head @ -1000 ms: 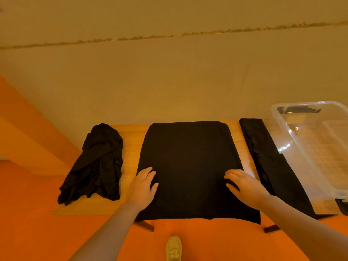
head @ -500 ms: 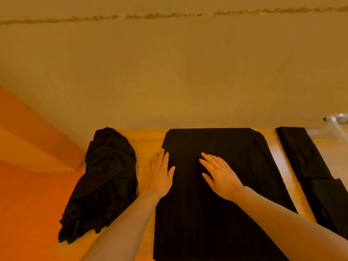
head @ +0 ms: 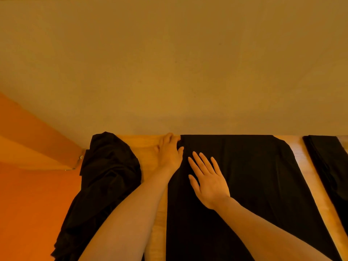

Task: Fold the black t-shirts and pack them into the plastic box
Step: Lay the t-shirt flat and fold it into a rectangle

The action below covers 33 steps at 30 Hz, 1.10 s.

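Both hands had slid up the flat t-shirt (head: 244,185) toward its far edge: the left hand (head: 168,153) now pinched its far-left corner, while the right hand (head: 209,183) lay flat and relaxed on the cloth just beside. Left of that smooth, matte rectangle sat a crumpled t-shirt (head: 107,176); right of it, a folded strip (head: 327,162) on the wooden table (head: 148,142). I judged the thin, limp fabric could wrinkle if the corner were dragged unevenly.
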Motion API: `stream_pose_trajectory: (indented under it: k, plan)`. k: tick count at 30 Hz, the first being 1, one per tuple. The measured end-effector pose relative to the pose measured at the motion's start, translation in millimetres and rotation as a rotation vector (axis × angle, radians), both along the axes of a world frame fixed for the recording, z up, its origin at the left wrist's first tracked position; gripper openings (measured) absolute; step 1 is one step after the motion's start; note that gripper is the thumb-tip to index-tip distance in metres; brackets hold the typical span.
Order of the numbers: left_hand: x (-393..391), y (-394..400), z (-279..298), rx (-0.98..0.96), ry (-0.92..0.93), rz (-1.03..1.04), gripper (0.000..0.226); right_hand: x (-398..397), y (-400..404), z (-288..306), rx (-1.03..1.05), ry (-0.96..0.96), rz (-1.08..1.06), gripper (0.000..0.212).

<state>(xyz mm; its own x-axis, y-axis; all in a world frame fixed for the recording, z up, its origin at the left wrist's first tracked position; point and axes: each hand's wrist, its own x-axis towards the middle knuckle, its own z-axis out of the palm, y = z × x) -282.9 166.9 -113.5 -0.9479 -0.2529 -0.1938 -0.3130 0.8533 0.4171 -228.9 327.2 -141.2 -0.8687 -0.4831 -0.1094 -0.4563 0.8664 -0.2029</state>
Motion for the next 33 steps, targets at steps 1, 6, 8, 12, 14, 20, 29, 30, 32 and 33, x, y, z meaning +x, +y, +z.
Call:
stream_pose_trajectory:
  k: [1,6,8,12,14,20,29,30,32,33]
  plan:
    - [-3,1,-1,0.008,0.035,0.012,0.028,-1,0,-1,0.000,0.002,0.003,0.057]
    - [-16,-3,0,0.096,0.069,0.104,0.010,-4,-2,-1,-0.001,-0.011,0.001,0.057]
    - [-19,-9,1,0.161,0.035,0.060,0.008,-3,-2,0,-0.005,0.000,-0.006,0.057]
    - [-25,-18,6,0.214,-0.048,-0.023,0.010,-2,-2,1,-0.012,0.002,-0.011,0.056]
    - [-28,-19,9,0.210,-0.114,-0.051,0.018,-2,-2,2,-0.013,-0.006,-0.009,0.056]
    - [-46,-33,12,0.188,-0.400,-0.185,0.050,-3,-1,2,-0.030,-0.013,-0.010,0.057]
    - [-46,-46,28,0.361,-0.374,-0.204,0.034,-3,-1,3,-0.051,-0.019,-0.010,0.056]
    - [-46,-47,32,0.388,-0.362,-0.214,0.031,-3,-1,3,-0.052,-0.019,-0.008,0.056]
    - [-45,-50,35,0.430,-0.363,-0.211,0.029,-4,-1,2,-0.051,-0.020,-0.007,0.056]
    - [-44,-52,35,0.450,-0.382,-0.195,0.030,-3,-1,3,-0.050,-0.021,-0.007,0.056]
